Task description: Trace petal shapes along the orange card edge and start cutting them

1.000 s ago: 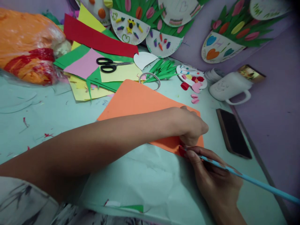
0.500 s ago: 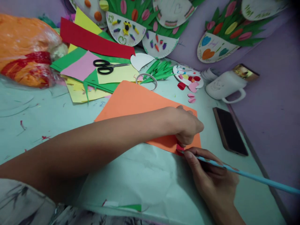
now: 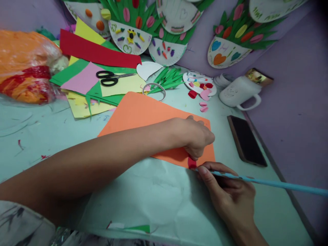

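Observation:
An orange sheet (image 3: 143, 111) lies on the pale green table. Near its lower right edge is a small red paper piece (image 3: 192, 163). My left hand (image 3: 198, 136) reaches across the sheet, fingers curled down, its fingertips pressing on the red piece. A long light-blue pencil (image 3: 276, 184) is gripped in my right hand (image 3: 228, 188), its tip beside the lower edge of the red piece.
Black scissors (image 3: 109, 78) rest on coloured papers behind the sheet, near a tape ring (image 3: 164, 92). To the right are a phone (image 3: 247, 141) and a white mug (image 3: 239, 92). A plastic-wrapped orange bundle (image 3: 25, 65) sits at the left.
The pencil tip has moved from the red piece to its lower right edge, and the pencil lies flatter. More of the red piece shows. The whole view has shifted slightly.

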Demonstrator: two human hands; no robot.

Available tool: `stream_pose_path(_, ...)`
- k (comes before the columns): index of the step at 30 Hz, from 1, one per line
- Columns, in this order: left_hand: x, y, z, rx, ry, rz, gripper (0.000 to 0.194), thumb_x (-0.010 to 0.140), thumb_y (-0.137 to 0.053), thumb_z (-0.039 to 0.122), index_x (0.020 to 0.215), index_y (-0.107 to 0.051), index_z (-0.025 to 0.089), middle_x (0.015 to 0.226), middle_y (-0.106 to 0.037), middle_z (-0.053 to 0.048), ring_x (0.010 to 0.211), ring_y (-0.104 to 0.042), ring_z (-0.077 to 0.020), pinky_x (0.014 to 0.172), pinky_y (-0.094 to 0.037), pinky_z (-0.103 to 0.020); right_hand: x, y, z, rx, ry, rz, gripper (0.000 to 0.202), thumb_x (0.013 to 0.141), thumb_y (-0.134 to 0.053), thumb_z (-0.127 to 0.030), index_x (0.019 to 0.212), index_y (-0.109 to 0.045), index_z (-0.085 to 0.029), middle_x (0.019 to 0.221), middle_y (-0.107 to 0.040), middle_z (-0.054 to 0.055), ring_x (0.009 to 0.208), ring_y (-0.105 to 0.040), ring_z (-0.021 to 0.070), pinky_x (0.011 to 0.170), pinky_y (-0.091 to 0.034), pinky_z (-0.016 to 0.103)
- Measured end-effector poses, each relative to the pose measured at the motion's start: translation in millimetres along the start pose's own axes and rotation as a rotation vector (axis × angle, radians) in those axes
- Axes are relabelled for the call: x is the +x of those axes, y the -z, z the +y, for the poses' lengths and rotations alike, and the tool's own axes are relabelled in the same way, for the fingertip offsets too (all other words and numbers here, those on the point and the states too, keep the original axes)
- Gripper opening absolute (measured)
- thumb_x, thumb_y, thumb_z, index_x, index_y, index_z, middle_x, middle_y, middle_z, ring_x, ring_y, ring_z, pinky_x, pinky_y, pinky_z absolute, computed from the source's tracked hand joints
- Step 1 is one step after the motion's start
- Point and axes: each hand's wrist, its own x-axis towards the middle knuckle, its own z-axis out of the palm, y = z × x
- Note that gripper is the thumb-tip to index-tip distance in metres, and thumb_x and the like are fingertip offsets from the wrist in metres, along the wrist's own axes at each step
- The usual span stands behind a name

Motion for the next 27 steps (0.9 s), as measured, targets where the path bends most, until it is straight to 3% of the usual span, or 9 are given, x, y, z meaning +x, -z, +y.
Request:
stream_pose_path(4,0,0.9,1,0.024,0.006,-0.013,0.015,0.073,-0.068,0.030,0.081,-0.060,0.019,0.104,-0.062,-0.010,0.104,-0.045,-0.0277,0.084,-0.038,-0.042,1,0,-1,0.037,0.008,-0.018,0.024,0.078,-0.069,-0.035,0.059,-0.070,-0.020,0.063,-0.072,0.002,0.047,-0.064,0.0155,0.043,-0.049,0.024)
stream_pose_path(8,2,0.0,-1,0.020,0.003,0.002,0.016,0.071,-0.068,0.026,0.083,-0.060,0.018,0.106,-0.062,-0.011,0.103,-0.044,-0.0276,0.084,-0.039,-0.043,1,-2,-7,0.094,-0.098,-0.004,0.023,0.077,-0.069,-0.036,0.061,-0.069,-0.020,0.058,-0.068,0.000,0.042,-0.058,0.0126,0.038,-0.042,0.022)
stream_pose_path(14,1,1.8,0,0.051,0.009,-0.021,0.020,0.076,-0.063,0.028,0.092,-0.061,0.016,0.113,-0.059,-0.013,0.107,-0.043,-0.0290,0.087,-0.038,-0.044,1,5,-7,0.191,-0.178,0.095,0.025,0.078,-0.068,-0.036,0.061,-0.066,-0.019,0.049,-0.058,-0.002,0.038,-0.048,0.0094,0.034,-0.034,0.020)
stream_pose_path(19,2,2.0,0,0.040,0.015,-0.030,0.024,0.075,-0.068,0.038,0.088,-0.060,0.019,0.111,-0.059,-0.010,0.106,-0.045,-0.0284,0.088,-0.036,-0.042,1,8,0,0.145,-0.063,0.087,0.024,0.081,-0.066,-0.034,0.062,-0.065,-0.019,0.048,-0.058,-0.003,0.035,-0.048,0.0089,0.031,-0.034,0.019)
stream_pose_path(21,3,1.5,-2,0.038,0.002,-0.020,0.025,0.076,-0.067,0.040,0.085,-0.059,0.019,0.108,-0.060,-0.010,0.105,-0.045,-0.0281,0.086,-0.036,-0.042,0,6,1,0.128,-0.040,0.184,0.019,0.082,-0.066,-0.033,0.068,-0.068,-0.019,0.055,-0.065,-0.001,0.041,-0.058,0.0117,0.037,-0.044,0.020)
stream_pose_path(24,2,1.8,-3,0.036,-0.002,-0.022,0.024,0.077,-0.066,0.040,0.087,-0.060,0.019,0.106,-0.060,-0.009,0.104,-0.044,-0.0276,0.084,-0.036,-0.040,2,3,4,0.087,-0.017,0.296,0.014,0.086,-0.062,-0.030,0.091,-0.071,-0.021,0.078,-0.075,0.003,0.069,-0.073,0.0191,0.064,-0.059,0.029)
stream_pose_path(27,1,2.5,-4,0.029,0.006,-0.020,0.024,0.078,-0.065,0.041,0.088,-0.061,0.019,0.106,-0.059,-0.009,0.102,-0.045,-0.0267,0.082,-0.035,-0.038,8,3,12,-0.030,0.113,0.180,0.020,0.089,-0.057,-0.026,0.105,-0.068,-0.022,0.101,-0.075,0.007,0.096,-0.071,0.0234,0.086,-0.056,0.040)
